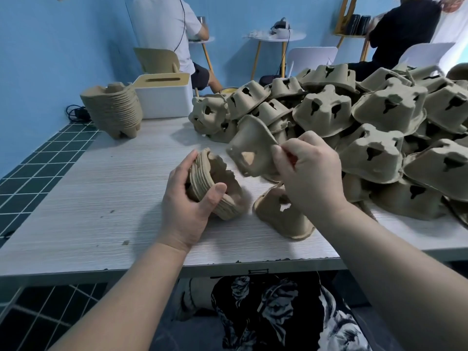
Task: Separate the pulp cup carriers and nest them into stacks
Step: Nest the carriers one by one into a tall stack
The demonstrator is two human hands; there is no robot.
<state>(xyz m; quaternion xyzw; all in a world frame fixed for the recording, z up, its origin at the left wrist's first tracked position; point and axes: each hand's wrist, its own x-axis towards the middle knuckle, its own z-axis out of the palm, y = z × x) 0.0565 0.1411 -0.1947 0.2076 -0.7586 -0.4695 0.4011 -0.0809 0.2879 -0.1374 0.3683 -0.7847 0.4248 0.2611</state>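
Pulp carriers, head view only. Left grip (187, 198) is curled round a small nested stack (215, 188), held tilted just above the table (101, 198), open side turned toward the right grip. Right grip (304, 171) pinches one loose carrier (250, 150) by its edge, just beside the stack and slightly above it. Another carrier (281, 214) lies directly under the right wrist. Unsorted heap (367, 122) sits beyond and to the right of the right grip; finished stack (114, 110) well beyond the left.

Risks, as judged: carrier may go in skewed and jam on the cup walls; the thin edge could tear under the pinch; the right forearm could knock the heap.
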